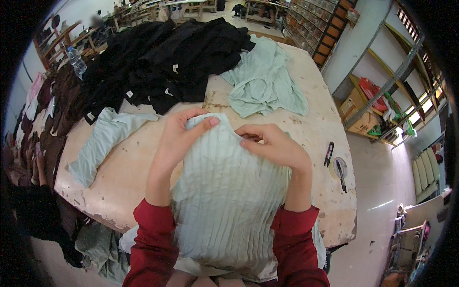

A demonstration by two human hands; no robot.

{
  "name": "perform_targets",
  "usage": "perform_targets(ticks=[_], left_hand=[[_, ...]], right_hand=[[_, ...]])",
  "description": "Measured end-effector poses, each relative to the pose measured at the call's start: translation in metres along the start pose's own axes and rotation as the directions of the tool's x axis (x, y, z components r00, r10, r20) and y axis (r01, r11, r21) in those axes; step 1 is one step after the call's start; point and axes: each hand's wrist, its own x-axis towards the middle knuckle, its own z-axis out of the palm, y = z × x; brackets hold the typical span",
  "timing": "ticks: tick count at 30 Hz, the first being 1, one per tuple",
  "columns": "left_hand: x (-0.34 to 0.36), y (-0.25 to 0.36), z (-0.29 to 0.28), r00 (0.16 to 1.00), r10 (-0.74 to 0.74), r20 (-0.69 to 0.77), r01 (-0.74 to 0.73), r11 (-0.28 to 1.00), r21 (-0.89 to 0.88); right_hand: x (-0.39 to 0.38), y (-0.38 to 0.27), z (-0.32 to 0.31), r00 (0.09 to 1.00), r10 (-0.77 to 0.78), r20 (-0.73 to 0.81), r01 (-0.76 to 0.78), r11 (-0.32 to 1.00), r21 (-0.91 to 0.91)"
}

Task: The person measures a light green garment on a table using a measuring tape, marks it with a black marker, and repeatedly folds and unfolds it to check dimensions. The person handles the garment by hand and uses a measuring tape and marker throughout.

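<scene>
A pale mint pleated garment [224, 201] hangs between my forearms, covering the table's near edge. My left hand [186, 134] grips its top left corner, thumb across the front and fingers curled behind. My right hand [267, 143] holds the curved edge just right of that corner, thumb on the cloth, fingertips partly hidden. Both my wrists emerge from rolled red sleeves. Small black snips [329, 154] lie to the right, beside a round tape roll [337, 165] with a black pen-like tool [342, 179] on it.
The worn table [320, 110] bears black garments [158, 57], mint garments [265, 91] and a pale strip [100, 143]. A water bottle [76, 64] stands back left. A co-worker's hand [40, 160] shows among brown clothes at left. Metal shelving [377, 76] stands right, beside floor.
</scene>
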Motion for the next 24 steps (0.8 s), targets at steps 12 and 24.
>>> perform_targets(ticks=[12, 24], left_hand=[[0.032, -0.110, 0.030, 0.961, 0.275, 0.019, -0.158, 0.495, 0.854], [0.031, -0.147, 0.074, 0.889, -0.141, 0.435, -0.126, 0.839, 0.529]], right_hand=[[-0.017, 0.101, -0.002, 0.965, 0.016, -0.261, -0.109, 0.932, -0.345], [-0.030, 0.140, 0.025, 0.967, 0.146, -0.206, -0.187, 0.963, -0.193]])
